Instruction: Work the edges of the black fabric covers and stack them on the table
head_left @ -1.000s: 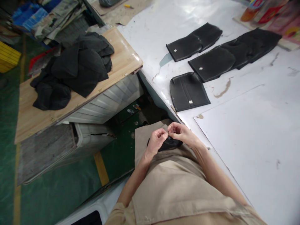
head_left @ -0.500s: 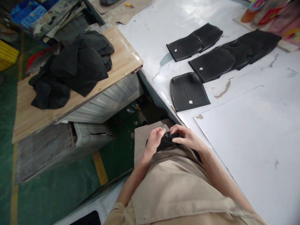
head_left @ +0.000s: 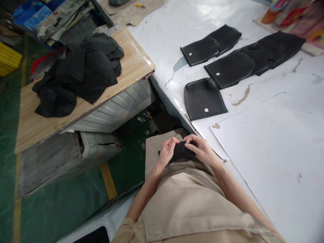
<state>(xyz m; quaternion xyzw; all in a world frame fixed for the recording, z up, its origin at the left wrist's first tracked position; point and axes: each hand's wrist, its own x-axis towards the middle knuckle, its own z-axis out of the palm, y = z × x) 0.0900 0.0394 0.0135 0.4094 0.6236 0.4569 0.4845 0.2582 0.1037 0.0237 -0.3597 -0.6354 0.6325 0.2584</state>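
Over my lap, close to the table edge, a black fabric piece (head_left: 181, 152) is held between both hands. My left hand (head_left: 168, 150) pinches its upper left edge between thumb and fingers. Opposite it, my right hand (head_left: 198, 147) grips the upper right edge, thumb and forefinger closed. The fingertips of the two hands are a short gap apart. The piece's lower part rests against the beige apron (head_left: 187, 195). On the white table ahead lie black flat covers (head_left: 206, 98) with small pale tags, some in overlapping stacks (head_left: 233, 65).
On the left, a pile of crumpled black cloth (head_left: 83, 71) lies on a wooden board (head_left: 136, 50) over grey bins (head_left: 96, 148). Bottles (head_left: 274, 11) stand at the far right of the white table (head_left: 273, 145). A yellow crate (head_left: 8, 60) sits on the green floor.
My right thumb and fingers have closed in on the black piece's edge. The piece now looks flatter and smoother between my hands. The left hand has barely moved.
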